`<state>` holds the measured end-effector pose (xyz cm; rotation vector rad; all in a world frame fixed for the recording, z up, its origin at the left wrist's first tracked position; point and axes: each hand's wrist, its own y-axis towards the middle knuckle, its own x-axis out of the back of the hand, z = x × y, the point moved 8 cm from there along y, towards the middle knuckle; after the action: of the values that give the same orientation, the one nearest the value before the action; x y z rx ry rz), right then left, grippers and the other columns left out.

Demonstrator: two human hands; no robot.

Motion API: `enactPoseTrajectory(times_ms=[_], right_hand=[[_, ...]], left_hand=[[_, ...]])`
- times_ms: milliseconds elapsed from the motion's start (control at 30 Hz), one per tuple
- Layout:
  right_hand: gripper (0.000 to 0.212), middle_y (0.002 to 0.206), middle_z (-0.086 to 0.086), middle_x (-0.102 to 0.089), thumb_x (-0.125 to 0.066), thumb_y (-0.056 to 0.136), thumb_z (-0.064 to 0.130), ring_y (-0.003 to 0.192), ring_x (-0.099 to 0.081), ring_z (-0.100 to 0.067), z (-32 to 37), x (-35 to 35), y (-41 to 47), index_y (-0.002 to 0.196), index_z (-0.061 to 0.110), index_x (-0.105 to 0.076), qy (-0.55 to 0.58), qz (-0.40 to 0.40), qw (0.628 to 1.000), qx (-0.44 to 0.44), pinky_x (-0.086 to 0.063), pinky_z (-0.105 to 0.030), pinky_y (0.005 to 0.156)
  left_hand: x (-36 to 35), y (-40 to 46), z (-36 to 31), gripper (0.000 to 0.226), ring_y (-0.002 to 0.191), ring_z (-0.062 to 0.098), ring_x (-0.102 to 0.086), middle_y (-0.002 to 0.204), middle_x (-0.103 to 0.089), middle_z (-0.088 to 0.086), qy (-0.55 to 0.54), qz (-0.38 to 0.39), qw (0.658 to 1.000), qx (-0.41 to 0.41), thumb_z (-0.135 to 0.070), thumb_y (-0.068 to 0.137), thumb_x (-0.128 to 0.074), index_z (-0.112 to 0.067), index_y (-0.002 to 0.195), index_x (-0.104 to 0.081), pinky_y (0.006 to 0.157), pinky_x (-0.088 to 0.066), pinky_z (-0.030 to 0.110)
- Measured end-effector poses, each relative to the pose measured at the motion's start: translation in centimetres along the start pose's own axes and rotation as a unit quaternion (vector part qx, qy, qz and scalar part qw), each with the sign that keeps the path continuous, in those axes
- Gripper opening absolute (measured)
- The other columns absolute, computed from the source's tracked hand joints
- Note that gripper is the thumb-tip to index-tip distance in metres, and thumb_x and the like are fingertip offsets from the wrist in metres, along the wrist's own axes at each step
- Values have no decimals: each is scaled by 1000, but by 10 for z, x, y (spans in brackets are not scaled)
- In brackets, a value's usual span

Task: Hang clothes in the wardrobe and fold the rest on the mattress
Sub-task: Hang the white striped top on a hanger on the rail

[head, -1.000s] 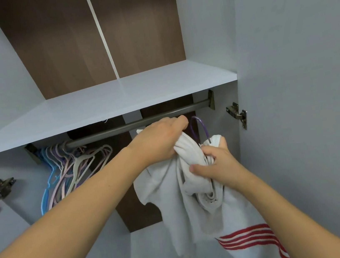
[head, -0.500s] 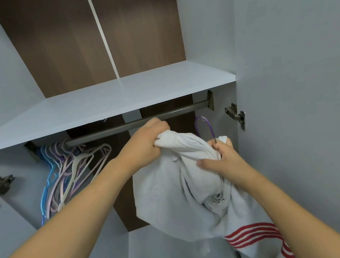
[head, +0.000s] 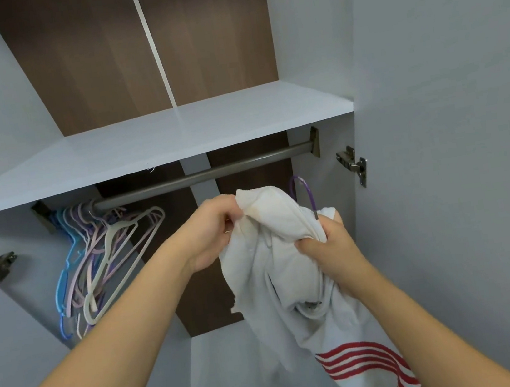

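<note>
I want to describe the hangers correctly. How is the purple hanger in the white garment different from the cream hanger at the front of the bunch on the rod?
The purple hanger is off the rod, its hook free; the cream hanger hangs on it. The purple one is mostly hidden inside the white garment, the cream one is bare. Both have curved hooks.

One white garment (head: 291, 273), one purple hanger (head: 307, 192), one rail (head: 211, 173), two hinges (head: 352, 163).
</note>
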<state>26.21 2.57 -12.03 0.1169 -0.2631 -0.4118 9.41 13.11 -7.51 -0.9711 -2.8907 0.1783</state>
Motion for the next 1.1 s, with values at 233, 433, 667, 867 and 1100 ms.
enactPoseTrajectory(times_ms=[233,433,667,867,1100], right_hand=[[23,122,-2,-39,-65,92,21,93,-57,-13,2,-6,-2,115,21,-59,6,-24,1000,10,-51,-15,72],[20,122,-6,-40,-66,91,14,92,-56,-14,-3,-2,-8,106,24,-58,64,-42,997,9,-49,-13,66],[28,123,-5,-42,-66,93,25,103,-56,-21,-8,2,-10,118,21,-55,38,-83,996,23,-55,-40,93],[23,112,5,-43,-68,91,26,100,-57,-20,-11,5,-13,111,24,-57,35,-115,992,37,-56,-40,90],[27,130,-3,-37,-66,91,16,98,-57,-18,-22,15,-14,115,25,-56,101,-157,982,3,-54,-20,77]], left_hand=[[6,1,13,19,81,20,-56,77,-63,2,33,-115,992,-28,-28,87,-68,-17,72,-64,69,-47,32],[8,-1,14,35,68,16,-48,69,-51,1,33,-205,977,-49,4,88,-49,-22,64,-47,50,-40,25],[-7,0,25,32,88,24,-62,103,-62,9,-80,-188,979,12,1,91,-44,-21,97,-67,66,-53,33],[-19,6,27,30,88,25,-68,106,-66,12,24,-115,991,64,-3,85,-62,-21,108,-67,62,-57,30],[-8,5,15,49,95,30,-61,115,-58,9,4,-155,988,-5,13,85,-49,-30,91,-72,67,-56,35]])
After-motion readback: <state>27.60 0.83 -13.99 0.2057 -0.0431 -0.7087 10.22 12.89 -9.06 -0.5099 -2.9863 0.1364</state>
